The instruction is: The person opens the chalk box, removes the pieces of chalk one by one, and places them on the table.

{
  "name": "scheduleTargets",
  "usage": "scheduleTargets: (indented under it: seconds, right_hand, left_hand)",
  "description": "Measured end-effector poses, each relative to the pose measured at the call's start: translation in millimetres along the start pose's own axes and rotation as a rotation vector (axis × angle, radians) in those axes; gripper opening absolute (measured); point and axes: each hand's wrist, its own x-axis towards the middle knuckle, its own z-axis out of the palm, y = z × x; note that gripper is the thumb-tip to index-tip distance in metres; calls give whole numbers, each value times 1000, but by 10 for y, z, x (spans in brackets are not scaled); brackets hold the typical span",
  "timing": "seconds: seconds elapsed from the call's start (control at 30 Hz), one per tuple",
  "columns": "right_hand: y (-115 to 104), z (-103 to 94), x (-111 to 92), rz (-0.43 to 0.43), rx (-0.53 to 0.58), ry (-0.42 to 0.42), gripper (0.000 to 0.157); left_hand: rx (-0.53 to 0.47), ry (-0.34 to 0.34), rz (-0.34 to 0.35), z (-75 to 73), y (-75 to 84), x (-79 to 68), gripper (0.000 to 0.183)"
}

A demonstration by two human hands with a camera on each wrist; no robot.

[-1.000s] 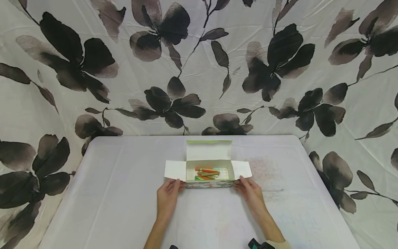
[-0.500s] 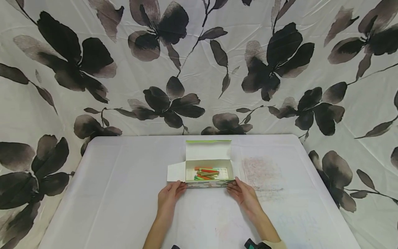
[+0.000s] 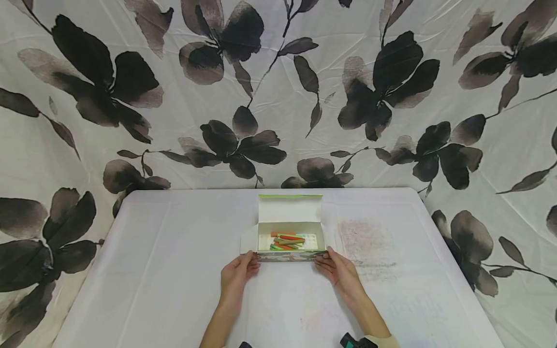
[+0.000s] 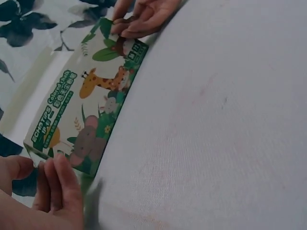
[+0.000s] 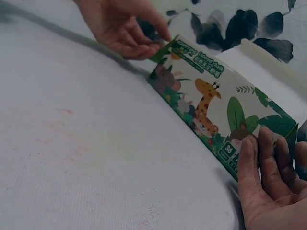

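A cardboard chalk box (image 3: 287,257) stands on the table with its long lid (image 3: 290,209) raised at the back. Inside lie several chalk sticks (image 3: 288,240) in orange, red and green. My left hand (image 3: 237,275) pinches the box's front left corner, thumb at the side and fingers against the front. At the front right corner my right hand (image 3: 341,275) grips it the same way. The left side flap (image 3: 249,241) shows as a narrow pale panel; the right flap is hard to make out. Cartoon animals and "Colored chalk" lettering cover the box front (image 4: 91,96) in the left wrist view.
A white cloth covers the table (image 3: 174,290), with a reddish-brown smudge (image 3: 367,241) to the right of the box. Behind hangs a white curtain (image 3: 304,96) printed with dark flowers.
Both side flaps stuck out sideways a second ago; the right one swung in first, then the left narrowed. My right hand shifted left slightly, and the box moved a little left.
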Motion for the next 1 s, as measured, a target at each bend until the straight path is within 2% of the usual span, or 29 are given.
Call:
scheduleTargets:
  seconds: [0.1,0.2,0.33,0.43,0.57,0.67,0.87,1.0]
  right_hand:
    - [-2,-7,-2,-20,-36,6,29]
    - [-12,-16,-14,-38,-58,10,32]
    - [-41,-32,-41,-65,-94,-6,35]
    - [-71,-43,-58,-83,-119,-24,38]
    - [-106,-60,-77,-76,-113,-23,38]
    - [-137,-82,-96,-64,-146,-26,40]
    - [-212,-130,-149,-72,-334,-69,48]
    - [-261,-143,-184,-88,-439,-118,45]
  left_hand:
    - [161,117,119,9,47,-28,35]
    - [283,186,244,37,138,-66,31]
    - [341,203,364,112,295,-80,26]
    - [297,157,422,176,408,-48,21]
    - [269,110,445,227,502,27,18]
    - [291,115,455,239,535,84,18]
    - [361,106,443,248,571,178,22]
    - [402,87,404,234,572,237,26]
